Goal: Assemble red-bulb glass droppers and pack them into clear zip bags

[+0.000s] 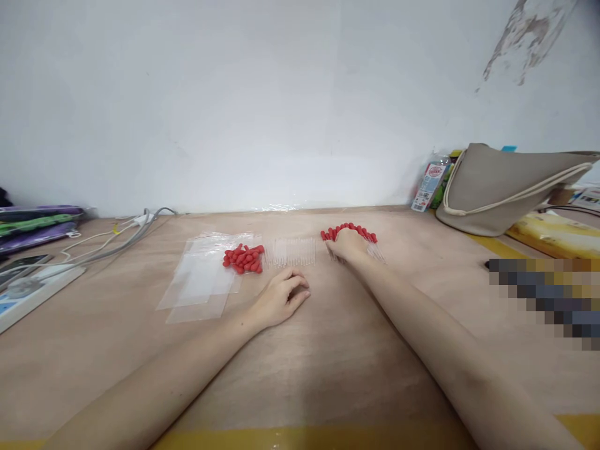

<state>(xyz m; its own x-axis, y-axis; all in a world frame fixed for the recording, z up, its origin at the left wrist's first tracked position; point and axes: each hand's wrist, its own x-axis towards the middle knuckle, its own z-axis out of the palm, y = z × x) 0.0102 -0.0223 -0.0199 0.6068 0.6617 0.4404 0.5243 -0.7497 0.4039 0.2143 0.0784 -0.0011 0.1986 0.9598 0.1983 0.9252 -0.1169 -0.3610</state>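
My left hand (pixel 282 298) rests on the table, its fingers curved, with a gap between thumb and forefinger and nothing between them. Just beyond it lies a row of thin clear tubes (pixel 294 251). To their left is a heap of red rubber bulbs (pixel 244 259), partly on flat clear plastic bags (pixel 194 275). My right hand (pixel 347 244) reaches down over a fanned row of clear droppers with red bulbs (pixel 368 234). Its fingers are bent and bunched together among the tubes; the tips are hidden, along with whatever they hold.
A grey bag (pixel 497 187) with a cord leans at the back right, beside a box-shaped bottle (pixel 429 186) and a yellow packet (pixel 557 232). Grey cables (pixel 126 236) and a white power strip (pixel 42 290) lie at left. The wall borders the table's far edge.
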